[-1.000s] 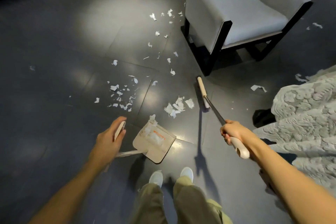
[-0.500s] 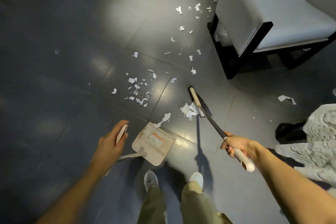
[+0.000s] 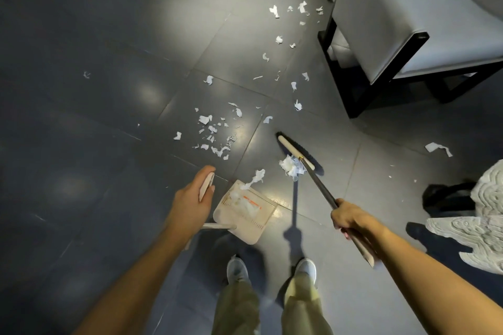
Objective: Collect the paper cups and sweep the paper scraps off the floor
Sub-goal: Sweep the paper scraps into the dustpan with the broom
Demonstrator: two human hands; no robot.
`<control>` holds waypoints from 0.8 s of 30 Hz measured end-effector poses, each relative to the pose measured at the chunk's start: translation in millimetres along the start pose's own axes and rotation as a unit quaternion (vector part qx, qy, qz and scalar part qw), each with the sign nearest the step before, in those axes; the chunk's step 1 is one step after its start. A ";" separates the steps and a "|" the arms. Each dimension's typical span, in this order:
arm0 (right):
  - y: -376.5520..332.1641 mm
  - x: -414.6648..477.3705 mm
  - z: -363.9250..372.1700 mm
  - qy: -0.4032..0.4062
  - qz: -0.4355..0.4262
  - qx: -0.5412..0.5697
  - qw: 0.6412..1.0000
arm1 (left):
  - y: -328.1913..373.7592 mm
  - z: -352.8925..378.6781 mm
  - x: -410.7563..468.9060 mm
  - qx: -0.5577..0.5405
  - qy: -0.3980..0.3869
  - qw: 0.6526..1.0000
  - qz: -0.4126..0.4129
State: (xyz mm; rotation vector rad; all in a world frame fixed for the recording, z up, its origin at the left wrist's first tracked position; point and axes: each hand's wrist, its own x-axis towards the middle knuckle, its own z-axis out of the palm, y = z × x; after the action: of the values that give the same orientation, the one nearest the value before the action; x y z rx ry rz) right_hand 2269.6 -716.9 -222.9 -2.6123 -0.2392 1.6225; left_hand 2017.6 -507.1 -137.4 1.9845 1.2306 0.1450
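The dustpan (image 3: 245, 221) sits on the floor (image 3: 109, 144) just ahead of the person's shoes (image 3: 237, 270), with loose paper scraps (image 3: 215, 136) scattered beyond it. Right of the dustpan, the broom (image 3: 315, 177) rests against a small heap (image 3: 290, 167) of scraps, and the armchair (image 3: 408, 22) stands well beyond, to the right

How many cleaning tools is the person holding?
2. The broom is gripped by the right hand, its head on the floor beside a clump of scraps. The dustpan stands on the floor ahead of the shoes, its handle held by the left hand. None seem hidden.
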 end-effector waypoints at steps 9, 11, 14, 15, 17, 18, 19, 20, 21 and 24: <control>-9.6 -17.5 11.3 -0.078 -0.028 -0.065 0.994 | -1.9 2.3 8.2 -0.011 -0.001 1.000 -0.005; -11.3 -38.7 21.2 -0.088 -0.037 -0.084 0.992 | -0.9 2.0 8.0 -0.012 0.004 1.000 0.004; -8.7 -77.8 34.5 -0.119 -0.056 -0.117 0.984 | -0.2 0.1 6.9 -0.010 0.004 1.000 0.007; -5.6 -88.8 38.5 -0.130 -0.059 -0.131 0.981 | 0.1 -0.1 6.6 -0.012 0.003 1.000 0.006; 2.5 -103.5 44.5 -0.144 -0.059 -0.158 0.975 | -0.6 1.2 5.3 -0.017 0.000 1.000 0.011; 6.1 -109.5 44.6 -0.148 -0.056 -0.173 0.972 | -1.2 1.9 3.5 -0.016 -0.001 1.000 0.015; 7.9 -115.4 42.9 -0.151 -0.058 -0.182 0.970 | -2.1 1.7 1.4 -0.012 -0.003 1.000 0.017; 8.8 -120.7 39.3 -0.158 -0.056 -0.180 0.969 | -3.3 0.7 -1.2 -0.008 -0.006 1.000 0.015; 9.1 -126.3 34.1 -0.167 -0.050 -0.156 0.972 | -5.0 -1.1 -4.2 -0.006 -0.006 1.000 0.011; 8.6 -146.4 15.6 -0.170 -0.033 -0.064 0.983 | -13.0 -7.9 -14.1 -0.011 -0.001 1.000 0.002</control>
State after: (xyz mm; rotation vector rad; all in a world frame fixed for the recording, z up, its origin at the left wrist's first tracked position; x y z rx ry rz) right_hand 2192.8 -749.5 -101.3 -2.3637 -0.4532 2.0859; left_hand 1997.2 -511.1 -136.5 1.9683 1.2185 0.1592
